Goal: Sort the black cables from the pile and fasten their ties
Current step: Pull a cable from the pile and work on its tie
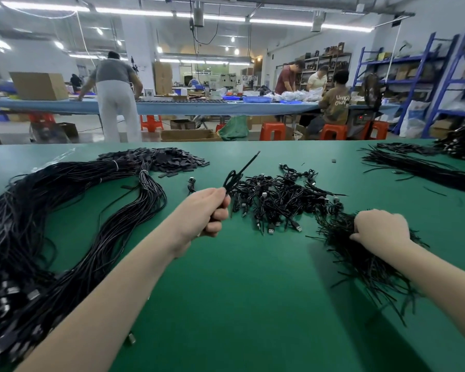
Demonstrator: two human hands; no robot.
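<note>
Matting (253, 304), smooth and green, is spread with long glossy cable bundles (65, 210) at left and thin ties (365, 261) gripped by the right hand (381, 228), while a coiled cable (235, 178) is pinched in the left hand (203, 213), its tail pointing up-right.

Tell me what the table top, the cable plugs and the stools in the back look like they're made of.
Table top: looks like a green rubber or vinyl mat, matte with a soft sheen; no grain or seams show.
Cable plugs: silvery metal shells, judging by their bright glint, on black bodies, probably moulded plastic.
Stools: likely moulded plastic, uniformly bright orange-red with smooth rounded edges, though too far off to be sure.
</note>
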